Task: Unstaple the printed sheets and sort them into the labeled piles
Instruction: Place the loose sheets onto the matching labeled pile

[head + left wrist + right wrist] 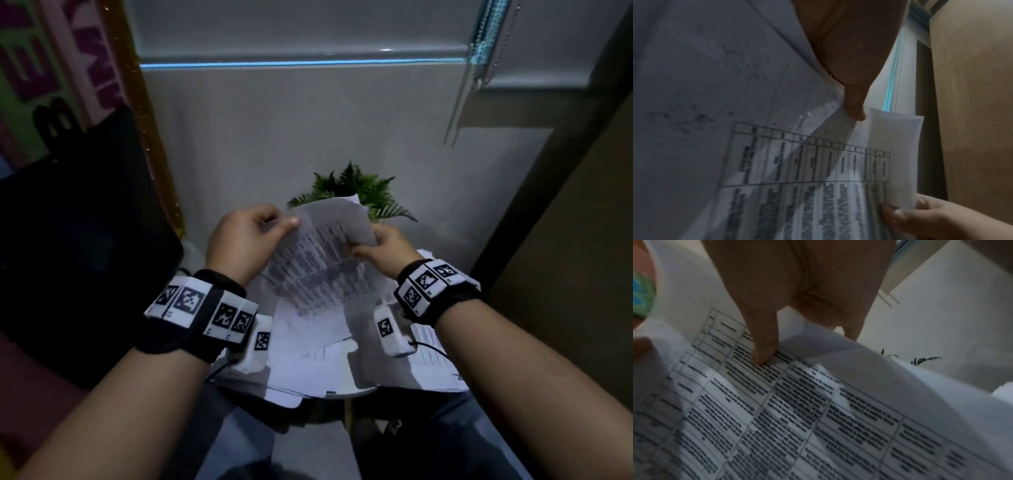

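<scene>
I hold a set of printed sheets [315, 263] with tables of text up in front of me. My left hand [246, 236] pinches the upper left corner of the top sheet between thumb and fingers. My right hand [380, 248] grips the right side, thumb on the printed face. The top sheet [339, 216] curls back over the fingers of the right hand. In the left wrist view the left thumb [854, 104] presses the sheets [797, 170] and the right hand [920, 214] shows at lower right. The right wrist view shows the right thumb [764, 344] on the table text [797, 402]. No staple is visible.
More loose printed sheets [308, 370] lie on a small white table below my hands, with another pile [431, 356] at the right. A green fern [356, 192] stands behind the sheets against the white wall. A dark bag [78, 240] sits at the left.
</scene>
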Tool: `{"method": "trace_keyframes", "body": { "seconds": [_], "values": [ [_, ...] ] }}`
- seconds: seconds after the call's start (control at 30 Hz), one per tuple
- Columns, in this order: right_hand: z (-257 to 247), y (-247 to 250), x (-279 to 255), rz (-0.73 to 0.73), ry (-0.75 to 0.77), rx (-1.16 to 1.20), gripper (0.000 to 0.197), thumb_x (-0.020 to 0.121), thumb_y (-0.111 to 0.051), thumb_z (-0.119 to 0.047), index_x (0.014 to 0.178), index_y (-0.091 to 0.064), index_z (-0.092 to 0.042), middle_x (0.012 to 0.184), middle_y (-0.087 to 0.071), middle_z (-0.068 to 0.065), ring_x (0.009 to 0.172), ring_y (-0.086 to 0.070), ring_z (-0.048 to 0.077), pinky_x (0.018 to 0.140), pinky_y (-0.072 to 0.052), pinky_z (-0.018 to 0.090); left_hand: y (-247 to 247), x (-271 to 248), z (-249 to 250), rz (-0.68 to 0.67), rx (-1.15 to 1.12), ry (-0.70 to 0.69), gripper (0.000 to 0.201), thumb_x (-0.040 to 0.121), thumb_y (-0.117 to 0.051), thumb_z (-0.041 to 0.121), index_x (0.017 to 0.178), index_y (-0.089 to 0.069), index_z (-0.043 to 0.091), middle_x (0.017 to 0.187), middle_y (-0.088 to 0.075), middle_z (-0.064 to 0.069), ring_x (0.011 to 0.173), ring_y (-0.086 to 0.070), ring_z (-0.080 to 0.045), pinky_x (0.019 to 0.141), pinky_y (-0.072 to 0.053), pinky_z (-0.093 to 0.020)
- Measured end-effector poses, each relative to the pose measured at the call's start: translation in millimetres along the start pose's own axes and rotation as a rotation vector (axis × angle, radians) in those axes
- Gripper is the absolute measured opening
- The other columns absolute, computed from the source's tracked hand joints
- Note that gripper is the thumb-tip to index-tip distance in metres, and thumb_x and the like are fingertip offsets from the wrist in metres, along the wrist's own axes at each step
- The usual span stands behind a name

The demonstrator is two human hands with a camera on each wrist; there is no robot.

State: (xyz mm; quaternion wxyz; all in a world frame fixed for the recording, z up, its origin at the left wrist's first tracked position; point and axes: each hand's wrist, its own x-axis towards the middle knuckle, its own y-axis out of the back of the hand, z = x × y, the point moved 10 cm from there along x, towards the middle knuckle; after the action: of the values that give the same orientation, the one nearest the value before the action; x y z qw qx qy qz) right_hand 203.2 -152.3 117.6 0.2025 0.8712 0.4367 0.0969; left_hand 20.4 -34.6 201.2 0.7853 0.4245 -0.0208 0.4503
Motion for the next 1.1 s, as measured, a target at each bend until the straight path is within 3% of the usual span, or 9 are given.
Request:
{"method": "trace_keyframes", "body": {
  "seconds": [0.13,0.27,0.33,0.47,0.67,0.83,0.97,1.03,1.1],
  "values": [
    [0.7,9.4,-4.6,0.046,0.000,0.198,0.021,0.080,-0.072,-0.017,0.097,-0.060,-0.020,0.091,-0.067,-0.004,0.079,-0.062,0.005,0.061,-0.047,0.009,30.5,-6.1,-45.8,0.188,-0.182,0.193,0.059,0.062,-0.066,0.071,0.102,-0.059,0.027,0.103,-0.063,0.010,0.095,-0.059,-0.010,0.082,-0.046,-0.027],
    [6.4,20.4,-8.2,0.078,-0.024,0.343,0.020,0.080,-0.071,-0.014,0.095,-0.061,-0.021,0.104,-0.068,0.003,0.089,-0.065,0.010,0.081,-0.051,0.019,-20.1,-23.6,-88.7,-0.111,-0.550,0.444,0.089,0.067,-0.073,0.047,0.140,-0.030,0.019,0.137,-0.048,-0.002,0.118,-0.050,-0.014,0.098,-0.038,-0.030],
    [5.2,22.2,-8.3,0.094,-0.025,0.350,0.026,0.079,-0.072,-0.016,0.101,-0.060,-0.018,0.106,-0.068,0.006,0.095,-0.064,0.017,0.086,-0.052,0.027,-42.6,-28.7,-86.5,-0.198,-0.580,0.430,0.067,0.079,-0.071,0.031,0.134,-0.035,0.018,0.131,-0.054,0.000,0.113,-0.054,-0.011,0.099,-0.041,-0.031],
    [-3.3,34.7,-9.1,0.221,0.030,0.402,0.035,0.082,-0.070,-0.023,0.112,-0.053,-0.018,0.100,-0.066,-0.001,0.091,-0.062,0.012,0.079,-0.050,0.025,-26.5,-16.7,-77.5,0.089,-0.463,0.323,0.020,0.092,-0.059,0.029,0.105,-0.053,0.015,0.102,-0.064,-0.001,0.096,-0.059,-0.017,0.086,-0.047,-0.033],
    [-1.3,27.5,-8.8,0.298,0.104,0.413,0.032,0.093,-0.055,-0.011,0.121,-0.046,-0.023,0.097,-0.062,-0.012,0.083,-0.061,-0.006,0.073,-0.051,0.012,-16.2,-27.2,-67.6,0.328,-0.499,0.292,0.035,0.099,-0.045,0.024,0.066,-0.044,0.012,0.059,-0.040,0.002,0.050,-0.038,0.000,0.047,-0.029,-0.010],
    [26.7,18.7,-4.2,0.309,-0.039,0.393,0.032,0.081,-0.070,-0.008,0.110,-0.058,-0.015,0.101,-0.068,0.004,0.094,-0.065,0.019,0.088,-0.053,0.038,-55.8,-30.8,-87.5,0.055,-0.563,0.389,0.025,0.090,-0.061,0.013,0.115,-0.057,0.014,0.095,-0.063,0.012,0.086,-0.060,0.000,0.065,-0.045,-0.007],
    [33.7,25.2,0.2,0.352,-0.051,0.477,0.029,0.074,-0.078,-0.023,0.094,-0.060,-0.031,0.099,-0.070,-0.003,0.094,-0.066,0.015,0.082,-0.054,0.032,-29.7,-27.9,-88.7,0.255,-0.601,0.412,0.013,0.088,-0.064,0.023,0.083,-0.063,0.012,0.069,-0.060,0.010,0.058,-0.055,0.012,0.055,-0.044,-0.004],
    [36.5,15.3,4.7,0.245,-0.105,0.488,0.026,0.078,-0.074,-0.020,0.100,-0.061,-0.026,0.104,-0.069,0.000,0.095,-0.065,0.016,0.080,-0.053,0.029,-24.2,-26.0,-90.6,0.316,-0.562,0.412,0.038,0.088,-0.060,0.035,0.060,-0.044,0.016,0.052,-0.037,0.003,0.037,-0.036,0.002,0.041,-0.031,-0.012],
    [35.7,12.6,5.6,0.209,-0.101,0.456,0.030,0.083,-0.069,-0.013,0.110,-0.058,-0.020,0.106,-0.068,0.001,0.094,-0.064,0.015,0.074,-0.051,0.024,-26.6,-20.5,-85.0,0.272,-0.544,0.384,0.032,0.089,-0.059,0.034,0.066,-0.045,0.016,0.057,-0.040,0.002,0.042,-0.035,0.002,0.043,-0.032,-0.015]
  ]
}}
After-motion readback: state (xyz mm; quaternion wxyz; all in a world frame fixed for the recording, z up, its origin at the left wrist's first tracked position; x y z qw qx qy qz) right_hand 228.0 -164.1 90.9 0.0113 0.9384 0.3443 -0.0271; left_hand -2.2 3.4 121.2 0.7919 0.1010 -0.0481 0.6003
